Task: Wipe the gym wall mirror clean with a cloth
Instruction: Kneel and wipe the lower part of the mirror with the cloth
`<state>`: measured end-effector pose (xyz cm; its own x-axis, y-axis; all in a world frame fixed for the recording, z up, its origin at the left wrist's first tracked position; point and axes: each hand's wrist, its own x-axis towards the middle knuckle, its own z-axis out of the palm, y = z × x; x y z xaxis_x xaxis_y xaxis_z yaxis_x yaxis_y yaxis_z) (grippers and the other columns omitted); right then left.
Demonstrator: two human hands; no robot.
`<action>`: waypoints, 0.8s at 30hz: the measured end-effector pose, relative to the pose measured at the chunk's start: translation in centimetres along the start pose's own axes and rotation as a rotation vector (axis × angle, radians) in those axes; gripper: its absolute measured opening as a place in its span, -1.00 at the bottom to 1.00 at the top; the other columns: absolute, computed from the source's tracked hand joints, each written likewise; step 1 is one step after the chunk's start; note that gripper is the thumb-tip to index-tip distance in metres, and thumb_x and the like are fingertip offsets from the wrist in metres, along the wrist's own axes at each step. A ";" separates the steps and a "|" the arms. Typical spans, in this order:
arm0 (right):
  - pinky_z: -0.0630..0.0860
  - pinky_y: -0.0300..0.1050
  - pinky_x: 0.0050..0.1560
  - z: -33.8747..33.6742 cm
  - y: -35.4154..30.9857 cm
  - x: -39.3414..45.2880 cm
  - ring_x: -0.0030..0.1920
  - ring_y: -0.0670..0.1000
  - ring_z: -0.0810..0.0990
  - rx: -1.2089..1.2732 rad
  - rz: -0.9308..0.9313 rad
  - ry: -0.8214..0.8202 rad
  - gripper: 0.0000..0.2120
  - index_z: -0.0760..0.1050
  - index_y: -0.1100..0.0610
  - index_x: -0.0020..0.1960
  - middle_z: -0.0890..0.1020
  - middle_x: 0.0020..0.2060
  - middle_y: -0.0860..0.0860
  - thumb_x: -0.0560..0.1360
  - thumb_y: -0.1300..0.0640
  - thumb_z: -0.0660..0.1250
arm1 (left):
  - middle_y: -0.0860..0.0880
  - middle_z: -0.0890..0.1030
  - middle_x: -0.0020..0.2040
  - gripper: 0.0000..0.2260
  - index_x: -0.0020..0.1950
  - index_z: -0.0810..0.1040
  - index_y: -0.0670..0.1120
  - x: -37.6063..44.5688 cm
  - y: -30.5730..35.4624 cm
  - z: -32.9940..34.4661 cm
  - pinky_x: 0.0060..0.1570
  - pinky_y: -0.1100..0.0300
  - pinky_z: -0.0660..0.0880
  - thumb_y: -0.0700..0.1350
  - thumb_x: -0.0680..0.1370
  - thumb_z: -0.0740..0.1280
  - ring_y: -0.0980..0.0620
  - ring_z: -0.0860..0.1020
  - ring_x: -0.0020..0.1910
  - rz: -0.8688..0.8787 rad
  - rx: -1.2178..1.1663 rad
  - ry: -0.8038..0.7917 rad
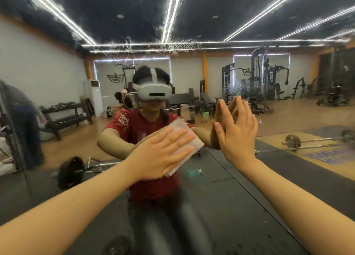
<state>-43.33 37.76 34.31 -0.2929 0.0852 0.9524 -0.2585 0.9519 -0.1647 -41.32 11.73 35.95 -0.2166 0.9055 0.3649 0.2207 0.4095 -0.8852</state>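
Room: gym equipment, a dumbbell rack (65,116) and a barbell (315,141) are reflected in the wall mirror (288,178).
Mirror: spray droplets are seen across its upper part.
Cloth: a folded white cloth (189,146) is pressed flat to the glass at centre.
Left hand: the left hand (159,156) is laid over the cloth, fingers straight and spread.
Right hand: the right hand (237,134) is placed flat on the glass just beside the cloth, fingers extended, nothing held.

folded white cloth (187,139) against seemingly droplet-speckled mirror (192,24)
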 end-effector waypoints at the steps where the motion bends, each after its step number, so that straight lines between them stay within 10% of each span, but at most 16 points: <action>1: 0.10 0.32 0.44 -0.1 0.0 0.0 0.56 0.21 0.05 0.000 -0.001 -0.002 -0.45 0.18 -0.06 0.58 0.14 0.57 0.18 0.63 -0.18 0.03 | -0.19 0.15 0.60 -0.46 0.59 0.22 -0.07 -0.3 -0.2 0.1 0.53 -0.14 -0.01 0.07 0.63 0.17 -0.22 0.09 0.58 0.038 0.010 -0.011; 12: 0.17 0.38 0.42 -0.9 0.9 0.8 0.50 0.26 0.19 0.008 -0.076 0.040 -0.48 0.29 -0.05 0.53 0.25 0.50 0.21 0.61 -0.17 0.07 | -0.20 0.03 0.62 -0.46 0.62 0.02 -0.06 5.9 -10.5 -2.9 0.55 -0.15 -0.04 0.12 0.68 -0.05 -0.21 0.00 0.60 -0.504 0.028 0.146; 21: 0.11 0.39 0.45 -1.7 2.7 3.3 0.56 0.23 0.04 0.052 0.023 -0.012 -0.45 0.15 -0.11 0.58 0.13 0.57 0.18 0.61 -0.20 0.00 | -0.17 0.05 0.62 -0.48 0.62 0.14 -0.06 1.2 -3.3 -0.6 0.55 -0.13 -0.03 0.09 0.68 0.04 -0.19 -0.01 0.60 -0.083 0.024 0.015; 24: 0.09 0.38 0.44 -1.7 2.7 3.3 0.56 0.23 0.04 0.026 0.027 -0.023 -0.44 0.14 -0.10 0.58 0.12 0.57 0.18 0.60 -0.20 0.02 | -0.18 0.03 0.62 -0.46 0.62 0.10 -0.07 2.9 -6.4 -1.6 0.54 -0.13 -0.10 0.12 0.68 -0.03 -0.20 0.01 0.59 -0.205 0.057 0.026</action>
<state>-43.37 41.09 37.44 -0.3213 0.1038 0.9413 -0.2737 0.9414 -0.1973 -41.80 11.89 43.15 -0.2269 0.8068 0.5455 0.1198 0.5789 -0.8065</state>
